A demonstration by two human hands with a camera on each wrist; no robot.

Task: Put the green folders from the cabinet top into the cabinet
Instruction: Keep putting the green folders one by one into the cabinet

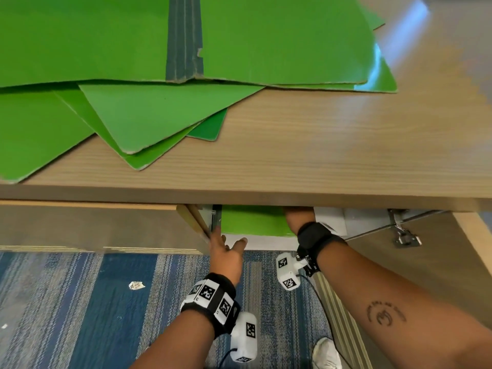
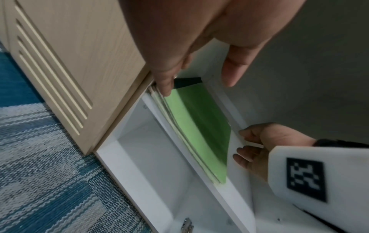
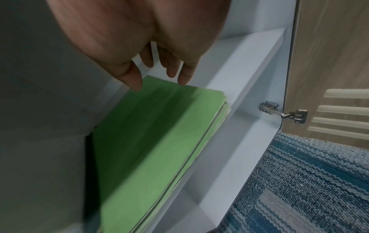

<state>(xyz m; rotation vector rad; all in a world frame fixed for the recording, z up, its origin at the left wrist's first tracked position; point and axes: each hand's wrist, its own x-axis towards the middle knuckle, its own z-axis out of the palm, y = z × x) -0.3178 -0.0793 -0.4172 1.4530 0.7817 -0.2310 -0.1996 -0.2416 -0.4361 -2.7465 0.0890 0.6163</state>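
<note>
Neither hand grips anything. The left hand (image 1: 226,255) reaches with straight fingers to the near corner of the folders on the shelf (image 2: 199,130); the right hand (image 3: 139,47) hangs loosely spread over their far edge, fingertips (image 3: 184,77) just at it — actual contact cannot be told. The cabinet (image 1: 292,169) stands open, its top bearing a loose fan of green folders (image 1: 149,115), one lying unfolded. They look light, stiff and flat — likely slippery against each other, so best taken by pinching an overhanging edge.
</note>
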